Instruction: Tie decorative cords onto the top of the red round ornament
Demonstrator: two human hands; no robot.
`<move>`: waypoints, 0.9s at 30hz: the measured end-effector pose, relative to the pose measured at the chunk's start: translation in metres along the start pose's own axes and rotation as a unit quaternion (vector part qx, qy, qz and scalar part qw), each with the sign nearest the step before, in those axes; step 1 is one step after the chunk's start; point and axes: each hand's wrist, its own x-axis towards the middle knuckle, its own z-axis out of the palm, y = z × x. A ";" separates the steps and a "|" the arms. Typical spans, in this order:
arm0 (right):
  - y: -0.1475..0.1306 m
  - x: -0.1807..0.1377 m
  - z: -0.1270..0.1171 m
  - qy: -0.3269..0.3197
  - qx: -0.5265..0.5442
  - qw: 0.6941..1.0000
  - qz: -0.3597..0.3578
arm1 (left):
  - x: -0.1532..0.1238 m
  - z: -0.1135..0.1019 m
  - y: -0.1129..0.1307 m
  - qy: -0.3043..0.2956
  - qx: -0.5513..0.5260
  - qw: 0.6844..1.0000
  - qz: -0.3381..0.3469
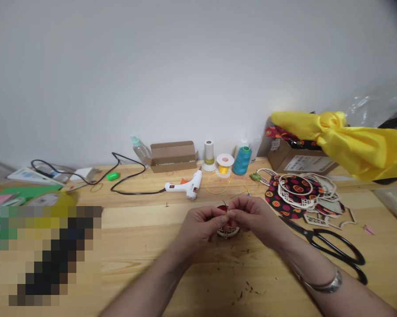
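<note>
Both hands meet over the middle of the bench (119,246). The left hand (201,224) and right hand (254,218) are pinched shut, fingertips together, on a small red ornament (228,232) that they partly hide. Scissors (337,251) lie just right of them. Farther back are a glue gun (188,187), wooden cutouts (300,193) and a teal spool (242,160).

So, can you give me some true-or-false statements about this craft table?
1. The left hand and right hand both pinch the small round ornament. True.
2. The glue gun is held in the right hand. False: it lies on the table, beyond the hands.
3. The black scissors lie on the table beside the right forearm. True.
4. The yellow cloth lies under the hands. False: it sits bunched at the far right.
</note>
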 end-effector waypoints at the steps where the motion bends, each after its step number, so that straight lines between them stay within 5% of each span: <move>1: 0.000 0.000 0.000 -0.003 0.004 1.000 0.003 | 0.000 -0.001 0.000 -0.004 -0.002 1.000 -0.004; 13: -0.002 0.000 -0.001 0.004 -0.017 1.000 0.003 | 0.001 0.002 0.001 0.038 -0.056 0.998 0.008; 27: 0.001 -0.012 0.006 0.015 -0.348 0.927 -0.140 | 0.008 -0.003 -0.003 0.128 -0.083 0.987 0.046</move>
